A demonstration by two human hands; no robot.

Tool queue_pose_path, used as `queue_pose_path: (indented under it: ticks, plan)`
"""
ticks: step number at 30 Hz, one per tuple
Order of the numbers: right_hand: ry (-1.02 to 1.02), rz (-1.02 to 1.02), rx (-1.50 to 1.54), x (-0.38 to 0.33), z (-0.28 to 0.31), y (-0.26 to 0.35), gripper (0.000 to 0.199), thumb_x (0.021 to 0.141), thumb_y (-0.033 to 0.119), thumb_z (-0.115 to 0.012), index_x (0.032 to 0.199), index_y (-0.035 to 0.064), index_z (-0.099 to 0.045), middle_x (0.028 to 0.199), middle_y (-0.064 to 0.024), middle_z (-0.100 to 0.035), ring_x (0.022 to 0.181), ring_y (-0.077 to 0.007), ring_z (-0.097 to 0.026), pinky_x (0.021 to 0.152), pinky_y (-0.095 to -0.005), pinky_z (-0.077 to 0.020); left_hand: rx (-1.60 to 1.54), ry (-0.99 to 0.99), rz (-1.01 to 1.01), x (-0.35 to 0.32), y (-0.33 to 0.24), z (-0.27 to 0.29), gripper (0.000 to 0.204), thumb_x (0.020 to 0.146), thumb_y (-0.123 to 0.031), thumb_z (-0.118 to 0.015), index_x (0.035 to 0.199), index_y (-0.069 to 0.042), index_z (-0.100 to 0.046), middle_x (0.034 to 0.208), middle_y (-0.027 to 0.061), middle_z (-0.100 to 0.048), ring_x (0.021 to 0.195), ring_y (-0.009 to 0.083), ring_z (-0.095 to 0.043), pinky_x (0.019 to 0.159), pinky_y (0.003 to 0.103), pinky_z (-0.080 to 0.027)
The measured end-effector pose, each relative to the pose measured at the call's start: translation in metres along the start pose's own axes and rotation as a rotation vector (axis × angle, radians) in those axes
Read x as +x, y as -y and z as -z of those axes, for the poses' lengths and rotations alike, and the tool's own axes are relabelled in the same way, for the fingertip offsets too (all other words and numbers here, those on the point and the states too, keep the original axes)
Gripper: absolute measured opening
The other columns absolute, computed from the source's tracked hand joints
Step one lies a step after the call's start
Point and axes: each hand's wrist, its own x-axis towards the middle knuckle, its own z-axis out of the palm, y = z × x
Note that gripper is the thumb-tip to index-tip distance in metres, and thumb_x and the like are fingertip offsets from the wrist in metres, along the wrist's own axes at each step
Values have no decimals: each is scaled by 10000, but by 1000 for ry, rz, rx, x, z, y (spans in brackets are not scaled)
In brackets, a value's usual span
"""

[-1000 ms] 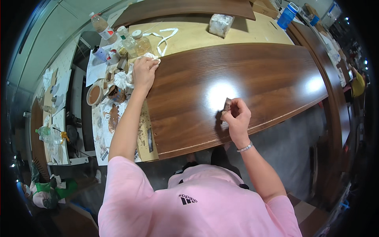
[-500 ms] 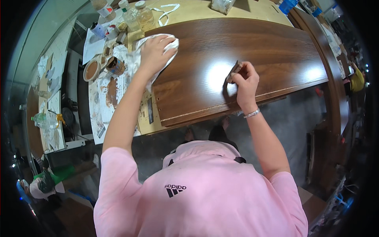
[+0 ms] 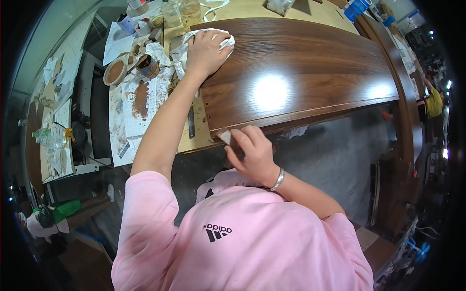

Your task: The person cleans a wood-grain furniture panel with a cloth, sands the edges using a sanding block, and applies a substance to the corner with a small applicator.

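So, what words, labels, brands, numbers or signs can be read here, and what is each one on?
Pink shirt: dark lettering with a striped mark on the chest; legible, but I don't quote brands.
White-and-blue container: print too small to read.
Clear bottle at the top edge: label cut off and too small to read.
Brown panel, white cloth, small block: no text that I can make out.

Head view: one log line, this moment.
left hand: on white cloth, far left corner of brown board | right hand: pinching small block, by near left corner
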Motion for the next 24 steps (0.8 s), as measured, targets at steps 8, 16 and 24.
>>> queue_pose_path:
  ticks: [8, 16, 24]
  plan:
    - [-7, 13, -37, -6, -23, 8, 445, 660, 7, -772, 1071, -5, -603, 886, -128, -562, 754, -310, -588, 622, -388, -509, 18, -12, -21, 2, 0, -1, 339, 868, -398, -653, 1169, -246, -688, 1240, -14, -645, 1163, 276, -546, 1008, 467, -396]
    - [-189, -224, -265, -33, 34, -35, 283, 718, 19, -726, 983, 8, -629, 801, -127, -529, 715, -314, -566, 607, -414, -486, 18, -7, -12, 0, 3, 3, 347, 869, -393, -647, 1173, -232, -691, 1243, -10, -643, 1172, 275, -539, 1023, 470, -379]
    - [-112, -61, -99, -17, 9, 2, 407, 716, 23, -739, 1100, -11, -610, 820, -134, -536, 737, -312, -562, 637, -405, -496, 24, 44, -1, 2, 0, 2, 358, 871, -409, -657, 1180, -231, -692, 1266, 2, -626, 1205, 266, -520, 1027, 479, -372]
